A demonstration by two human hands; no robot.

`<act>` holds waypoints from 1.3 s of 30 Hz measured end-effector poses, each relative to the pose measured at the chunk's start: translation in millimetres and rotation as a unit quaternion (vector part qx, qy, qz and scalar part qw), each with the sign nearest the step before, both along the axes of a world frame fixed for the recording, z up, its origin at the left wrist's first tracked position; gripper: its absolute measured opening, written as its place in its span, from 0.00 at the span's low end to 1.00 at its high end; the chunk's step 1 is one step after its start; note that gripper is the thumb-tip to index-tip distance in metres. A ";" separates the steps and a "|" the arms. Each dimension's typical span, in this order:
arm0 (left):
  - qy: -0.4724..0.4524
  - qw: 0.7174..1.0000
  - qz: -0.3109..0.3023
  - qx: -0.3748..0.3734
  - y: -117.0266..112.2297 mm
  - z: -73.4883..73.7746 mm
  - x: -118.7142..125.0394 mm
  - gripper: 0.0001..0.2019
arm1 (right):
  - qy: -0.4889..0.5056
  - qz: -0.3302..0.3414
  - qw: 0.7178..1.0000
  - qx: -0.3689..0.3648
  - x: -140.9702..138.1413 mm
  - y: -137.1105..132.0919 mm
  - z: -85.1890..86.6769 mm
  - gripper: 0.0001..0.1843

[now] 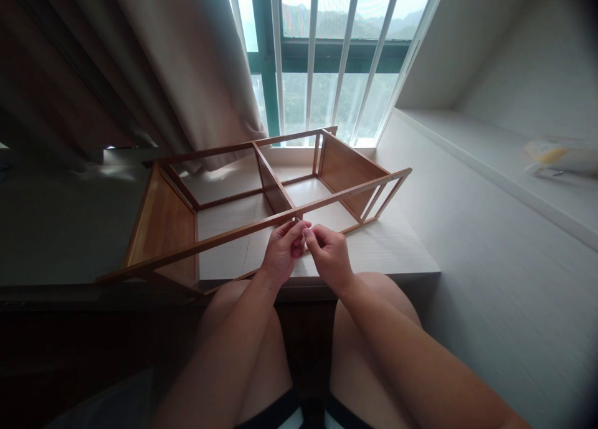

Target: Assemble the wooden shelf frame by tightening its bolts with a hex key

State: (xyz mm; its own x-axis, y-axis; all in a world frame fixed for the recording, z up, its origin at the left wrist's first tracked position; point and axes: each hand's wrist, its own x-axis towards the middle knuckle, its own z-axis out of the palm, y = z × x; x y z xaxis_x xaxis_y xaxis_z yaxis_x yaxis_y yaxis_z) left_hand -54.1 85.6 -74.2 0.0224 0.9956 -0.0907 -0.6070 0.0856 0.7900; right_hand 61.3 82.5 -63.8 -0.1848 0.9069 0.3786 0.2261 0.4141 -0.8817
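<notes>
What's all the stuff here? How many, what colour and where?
wooden shelf rack: one, reddish brown, on the ledge
ledge: one, pale, under the rack
curtain: one, beige, upper left
window: one, green frame, top middle
window bars: at least four, white, top middle
hills: several, hazy grey, outside
wall shelf: one, whitish, right
packet: one, whitish and yellow, blurred, wall shelf
shorts: one pair, dark and white, bottom
legs: two, bare, bottom
arms: two, bare, lower middle
left hand: one, bare, by the rack
right hand: one, bare, beside left
</notes>
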 end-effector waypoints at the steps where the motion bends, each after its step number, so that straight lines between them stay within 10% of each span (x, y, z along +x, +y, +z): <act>1: -0.005 1.000 -0.001 -0.003 0.2 0.7 0.5 0.15 | -0.005 0.000 1.000 0.007 0.0 -0.3 -0.2 0.19; 39: -0.142 0.985 -0.087 -0.037 1.1 11.7 -1.7 0.10 | -0.182 -0.091 0.956 0.209 9.5 8.6 8.4 0.15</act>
State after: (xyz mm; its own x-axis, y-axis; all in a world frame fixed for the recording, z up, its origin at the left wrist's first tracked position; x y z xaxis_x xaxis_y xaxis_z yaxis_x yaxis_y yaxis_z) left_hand -55.9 86.8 -62.5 0.2277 0.9653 -0.1277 -0.7738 0.2590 0.5781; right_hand 70.7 91.1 -55.4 -0.2270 0.7196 0.6563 0.5882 0.6384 -0.4965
